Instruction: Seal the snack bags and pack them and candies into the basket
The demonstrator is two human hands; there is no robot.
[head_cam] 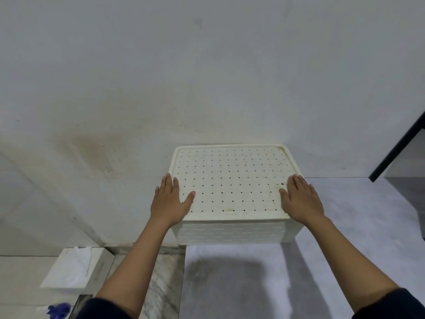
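Grey table (253, 284) against a stained white wall (207, 77) — the closed basket (230, 231) sits at its far left corner. On the near corners of its lid (230, 180) the left hand (169, 201) and right hand (301, 199) lie flat — fingers straight.

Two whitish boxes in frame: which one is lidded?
The cream woven-look plastic basket, perforated lid on, left hand and right hand flat on it; the white tissue box lower left has tissue poking out.
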